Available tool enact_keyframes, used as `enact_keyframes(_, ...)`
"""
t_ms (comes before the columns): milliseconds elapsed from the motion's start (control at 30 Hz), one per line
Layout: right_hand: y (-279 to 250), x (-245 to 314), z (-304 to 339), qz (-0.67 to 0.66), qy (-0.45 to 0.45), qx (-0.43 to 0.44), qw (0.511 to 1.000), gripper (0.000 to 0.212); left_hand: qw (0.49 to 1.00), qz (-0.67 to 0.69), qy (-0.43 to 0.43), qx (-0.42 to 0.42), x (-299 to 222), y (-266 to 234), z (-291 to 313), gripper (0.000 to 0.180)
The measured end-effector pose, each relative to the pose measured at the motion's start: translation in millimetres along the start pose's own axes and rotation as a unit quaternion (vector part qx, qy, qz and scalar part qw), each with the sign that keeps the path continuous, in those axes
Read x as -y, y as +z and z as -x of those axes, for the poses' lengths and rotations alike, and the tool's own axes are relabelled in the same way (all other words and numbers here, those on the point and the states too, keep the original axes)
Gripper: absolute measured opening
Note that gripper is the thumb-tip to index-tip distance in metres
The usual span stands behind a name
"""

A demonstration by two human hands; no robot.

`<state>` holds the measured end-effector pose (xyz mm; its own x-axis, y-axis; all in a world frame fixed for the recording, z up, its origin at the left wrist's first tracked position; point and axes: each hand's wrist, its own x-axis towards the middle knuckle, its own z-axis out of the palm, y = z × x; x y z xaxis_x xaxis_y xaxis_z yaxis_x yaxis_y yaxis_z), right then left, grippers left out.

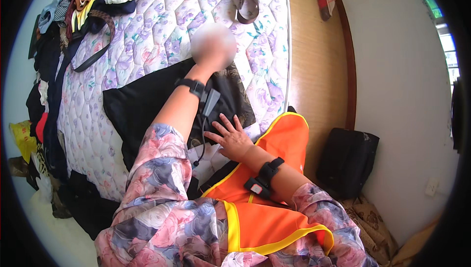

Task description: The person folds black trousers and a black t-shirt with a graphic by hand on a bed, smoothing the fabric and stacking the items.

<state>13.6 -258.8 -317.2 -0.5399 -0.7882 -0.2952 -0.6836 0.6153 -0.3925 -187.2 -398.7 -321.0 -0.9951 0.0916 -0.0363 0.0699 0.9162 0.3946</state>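
Note:
A black cloth garment (142, 90) lies spread over the mattress in front of me, with a brown-gold patterned strip (240, 95) along its right side. My left arm reaches across it. At its far edge is my left hand (213, 46), blurred so that its fingers do not show and I cannot tell whether it holds anything. My right hand (233, 142) rests palm down at the garment's near right part, fingers spread and nothing gripped. Each wrist wears a black strap with a small device.
The floral quilted mattress (167, 26) carries piled clothes (78, 7) along its left and a belt (248, 7) at the far end. Orange cloth with yellow trim (279, 223) covers my lap. Right of the mattress are a broom (325, 6) and a black bag (348, 161) by the wall.

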Motion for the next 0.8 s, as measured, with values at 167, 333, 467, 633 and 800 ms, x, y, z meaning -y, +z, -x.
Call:
enact_keyframes(167,9,0,1,0.024,-0.028,0.023,0.999,0.052,0.989,-0.076,0.096,-0.089,20,22,74,0.056)
enact_keyframes(333,7,2,0,0.007,-0.024,0.009,1.0,0.058,0.998,-0.053,0.005,-0.036,43,31,102,0.058)
enact_keyframes(467,-10,-5,19,-0.152,0.021,-0.121,0.981,0.064,0.968,-0.02,-0.102,-0.227,63,-15,136,0.052)
enact_keyframes(633,-27,-13,36,-0.294,0.16,-0.157,0.929,0.059,0.867,-0.087,-0.427,-0.243,200,-57,262,0.059)
enact_keyframes(800,-15,-12,37,-0.34,0.173,-0.134,0.914,0.061,0.789,0.19,-0.58,-0.065,250,-67,331,0.092)
